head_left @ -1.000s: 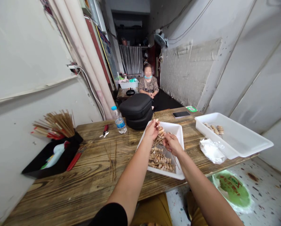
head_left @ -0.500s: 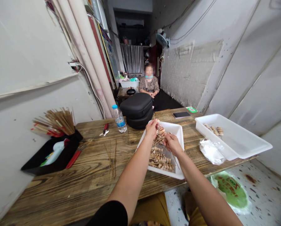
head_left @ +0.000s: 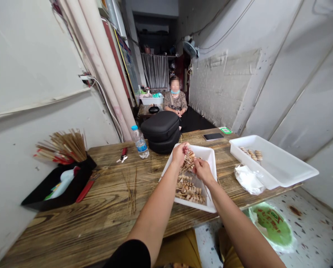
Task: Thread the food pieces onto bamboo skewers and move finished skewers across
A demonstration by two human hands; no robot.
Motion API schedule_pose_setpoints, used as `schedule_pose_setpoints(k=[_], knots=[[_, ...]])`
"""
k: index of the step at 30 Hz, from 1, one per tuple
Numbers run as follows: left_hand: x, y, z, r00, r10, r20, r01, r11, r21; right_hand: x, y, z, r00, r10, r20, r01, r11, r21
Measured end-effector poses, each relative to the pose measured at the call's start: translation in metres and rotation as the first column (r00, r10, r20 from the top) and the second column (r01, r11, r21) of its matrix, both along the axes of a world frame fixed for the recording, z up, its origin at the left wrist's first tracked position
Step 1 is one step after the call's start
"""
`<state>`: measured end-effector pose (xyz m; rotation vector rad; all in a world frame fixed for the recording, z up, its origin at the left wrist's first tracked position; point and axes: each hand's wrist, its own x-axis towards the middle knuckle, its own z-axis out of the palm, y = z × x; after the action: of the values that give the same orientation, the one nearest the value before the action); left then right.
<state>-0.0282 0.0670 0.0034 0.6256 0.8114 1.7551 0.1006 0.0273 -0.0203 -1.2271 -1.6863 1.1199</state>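
Observation:
Over a white plastic tray on the wooden table, both my hands are closed on a skewer threaded with pale brown food pieces. My left hand pinches near the far end, its fingertips pressed around a piece. Lower and to the right, my right hand grips the nearer part, and a thin stick slants down from under it. Loaded skewers lie in rows in the near half of the tray. What exactly the food is, I cannot tell.
Bare sticks lie left of the tray. Beyond are keys, a water bottle, a black case and a phone. A second white tray and plastic bag stand right. A seated person faces me.
My view has shifted slightly. Both hands stay over the tray on the skewer, with only a small movement of the fingers.

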Motion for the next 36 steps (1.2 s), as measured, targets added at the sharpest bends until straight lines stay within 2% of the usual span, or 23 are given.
schedule_pose_setpoints(k=[7,9,13,19,23,28,36], knots=[[0.006,-0.001,-0.005,0.967,0.086,-0.238,-0.094,0.995,-0.023,-0.001,0.002,-0.003,0.997,-0.021,-0.079,0.016,0.998,-0.066],[0.007,-0.003,-0.004,0.976,0.081,-0.204,-0.084,0.996,-0.003,-0.001,0.002,-0.003,0.996,-0.016,-0.085,0.011,0.998,-0.059],[0.006,-0.007,0.002,1.0,-0.005,-0.029,0.007,0.998,0.059,-0.001,0.002,-0.004,0.997,-0.006,-0.077,0.003,0.999,-0.034],[-0.003,-0.006,0.008,0.986,0.032,0.166,-0.025,0.999,-0.047,-0.001,0.002,-0.002,0.997,-0.015,-0.081,0.017,0.999,0.028],[-0.005,-0.007,0.011,0.983,-0.02,0.181,0.041,0.993,-0.113,0.0,0.002,-0.001,0.998,-0.01,-0.056,0.014,0.998,0.069],[-0.003,-0.007,0.012,0.991,0.033,0.129,-0.018,0.993,-0.115,0.001,-0.001,0.003,1.0,-0.008,-0.025,0.011,0.995,0.103],[-0.006,-0.007,0.009,0.994,0.022,0.103,-0.008,0.991,-0.133,0.001,-0.002,0.004,1.0,-0.014,0.025,0.011,0.994,0.11]])
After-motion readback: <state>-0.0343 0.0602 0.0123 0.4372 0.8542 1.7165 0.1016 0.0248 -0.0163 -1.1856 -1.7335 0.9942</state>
